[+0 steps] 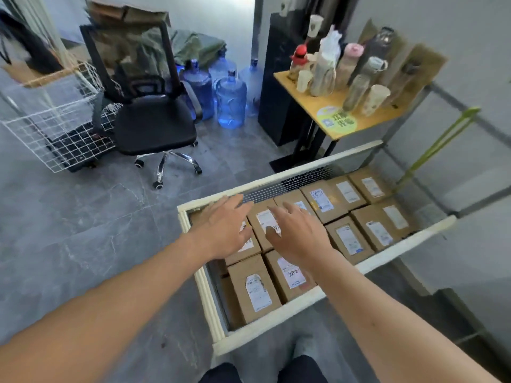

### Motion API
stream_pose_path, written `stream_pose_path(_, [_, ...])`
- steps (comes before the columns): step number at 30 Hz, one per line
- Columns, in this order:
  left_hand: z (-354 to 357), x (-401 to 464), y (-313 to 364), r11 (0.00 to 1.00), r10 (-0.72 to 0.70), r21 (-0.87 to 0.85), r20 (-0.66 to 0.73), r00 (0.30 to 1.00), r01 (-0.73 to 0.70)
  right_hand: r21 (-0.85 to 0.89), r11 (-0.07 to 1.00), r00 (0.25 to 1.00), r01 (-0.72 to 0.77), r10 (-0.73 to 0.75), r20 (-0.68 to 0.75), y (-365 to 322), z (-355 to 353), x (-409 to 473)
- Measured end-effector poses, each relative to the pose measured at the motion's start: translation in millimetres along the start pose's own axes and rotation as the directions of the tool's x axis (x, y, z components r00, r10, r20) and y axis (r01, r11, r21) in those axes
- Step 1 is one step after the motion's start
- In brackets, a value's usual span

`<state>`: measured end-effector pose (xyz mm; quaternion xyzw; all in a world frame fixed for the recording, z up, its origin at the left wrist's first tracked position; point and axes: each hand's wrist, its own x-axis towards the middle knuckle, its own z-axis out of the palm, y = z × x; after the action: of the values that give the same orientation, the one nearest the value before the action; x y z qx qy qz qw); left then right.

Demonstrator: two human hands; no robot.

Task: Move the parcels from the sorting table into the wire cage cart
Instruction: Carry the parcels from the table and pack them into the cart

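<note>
Head view: both forearms extend forward over the wire cage cart [287,306]. The left hand [221,230] and right hand [297,234] hover with fingers spread and relaxed, gripping nothing. Between and below them lies a brown parcel [264,217], label up, among other parcels [359,217] packed flat inside the cart. Farther off stand an office chair [149,117], water bottles [231,100] and a side table [329,106].

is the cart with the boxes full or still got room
Nearly full. The wire cage cart holds labelled parcels packed edge to edge across its top layer. Both hands are spread open over them.
</note>
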<state>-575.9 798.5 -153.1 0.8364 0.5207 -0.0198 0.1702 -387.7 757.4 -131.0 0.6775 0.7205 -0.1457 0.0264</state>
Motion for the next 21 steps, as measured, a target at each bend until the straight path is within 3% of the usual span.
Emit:
stream_pose_path(10, [-91.1,-7.8,151.2,0.964,0.263,0.051,-0.094,0.96,-0.259,0.079,0.983,0.969,-0.165,0.177,-0.173,79.0,-114.0,-117.4])
stream_pose_path(21, [-105.9,11.5,356.7,0.836,0.548,0.059,-0.129,0.826,-0.545,0.153,0.92,0.883,-0.362,0.39,-0.26,209.8,-170.8,-250.5])
